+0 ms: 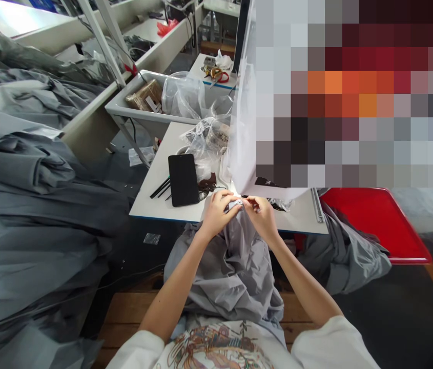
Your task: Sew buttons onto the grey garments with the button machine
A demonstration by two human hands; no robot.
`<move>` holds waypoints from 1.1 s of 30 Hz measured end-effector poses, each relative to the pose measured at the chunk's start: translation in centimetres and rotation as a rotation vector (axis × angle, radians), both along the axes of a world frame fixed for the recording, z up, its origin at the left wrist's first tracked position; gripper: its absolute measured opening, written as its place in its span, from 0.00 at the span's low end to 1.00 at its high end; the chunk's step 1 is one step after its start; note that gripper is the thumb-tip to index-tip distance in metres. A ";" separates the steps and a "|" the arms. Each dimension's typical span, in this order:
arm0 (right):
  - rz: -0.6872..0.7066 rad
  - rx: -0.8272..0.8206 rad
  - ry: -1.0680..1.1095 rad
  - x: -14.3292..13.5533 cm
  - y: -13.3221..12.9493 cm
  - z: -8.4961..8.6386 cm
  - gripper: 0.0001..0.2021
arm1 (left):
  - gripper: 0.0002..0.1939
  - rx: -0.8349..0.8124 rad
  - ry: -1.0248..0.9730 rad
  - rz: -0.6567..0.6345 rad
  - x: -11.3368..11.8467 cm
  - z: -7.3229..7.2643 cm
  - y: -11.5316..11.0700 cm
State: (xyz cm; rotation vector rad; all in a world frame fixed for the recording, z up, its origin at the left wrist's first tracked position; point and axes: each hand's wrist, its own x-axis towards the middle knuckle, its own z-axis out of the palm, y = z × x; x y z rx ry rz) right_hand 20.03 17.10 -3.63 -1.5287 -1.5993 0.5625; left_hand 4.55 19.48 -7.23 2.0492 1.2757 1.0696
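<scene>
Grey fabric [227,271] hangs from the table's front edge over my lap, its upper end gathered between my hands. My left hand [218,214] is closed on that end, thumb and fingers pinching it. Close beside it, my right hand [261,215] has its fingertips pinched together at the fabric's edge; what lies between them is too small to make out. A small shiny spot shows on the fabric between the hands. Both hands are at the foot of a white machine body [244,128], whose right side is hidden by blurred blocks.
A black phone [183,180] lies left of my hands on the white table [150,202], near dark pens and clear plastic bags [204,136]. Behind stands a grey tray [147,114]. Grey cloth [27,246] is heaped at left; a red stool [377,220] stands at right.
</scene>
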 end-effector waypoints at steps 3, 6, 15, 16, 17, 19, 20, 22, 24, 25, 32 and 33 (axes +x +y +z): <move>0.021 -0.002 0.001 0.0 0.0 -0.1 0.14 | 0.11 -0.005 -0.001 -0.005 0.0 0.1 0.0; 0.045 -0.027 0.002 -0.1 0.1 0.2 0.16 | 0.11 -0.014 -0.002 -0.006 0.0 0.0 0.0; 0.092 -0.042 -0.070 0.2 0.3 0.7 0.15 | 0.11 -0.005 0.024 -0.002 -0.1 -0.1 0.1; 0.091 -0.043 -0.067 0.3 0.3 0.7 0.15 | 0.11 -0.003 0.021 -0.002 -0.1 -0.2 0.1; 0.086 -0.040 -0.060 0.4 0.3 0.6 0.15 | 0.12 0.000 0.017 -0.002 -0.1 -0.2 0.1; 0.069 -0.031 -0.041 0.5 0.3 0.6 0.15 | 0.12 0.005 0.009 -0.002 -0.1 -0.2 0.1; 0.068 -0.030 -0.033 0.6 0.3 0.6 0.15 | 0.12 0.007 0.005 -0.001 -0.1 -0.2 0.1; 0.086 -0.043 -0.025 0.5 0.4 0.7 0.15 | 0.12 0.003 0.003 -0.002 -0.1 -0.3 0.1; 0.103 -0.068 -0.016 0.4 0.5 0.7 0.15 | 0.11 -0.006 0.002 -0.007 -0.1 -0.3 0.1; 0.107 -0.081 -0.006 0.4 0.6 0.7 0.15 | 0.11 -0.010 0.002 -0.009 -0.1 -0.3 0.1; 0.104 -0.073 0.032 0.1 0.5 -0.1 0.15 | 0.11 -0.013 0.005 -0.007 -0.1 -0.2 0.0; 0.094 -0.052 0.008 0.2 0.2 -0.1 0.14 | 0.11 -0.014 0.001 -0.006 -0.1 -0.1 0.0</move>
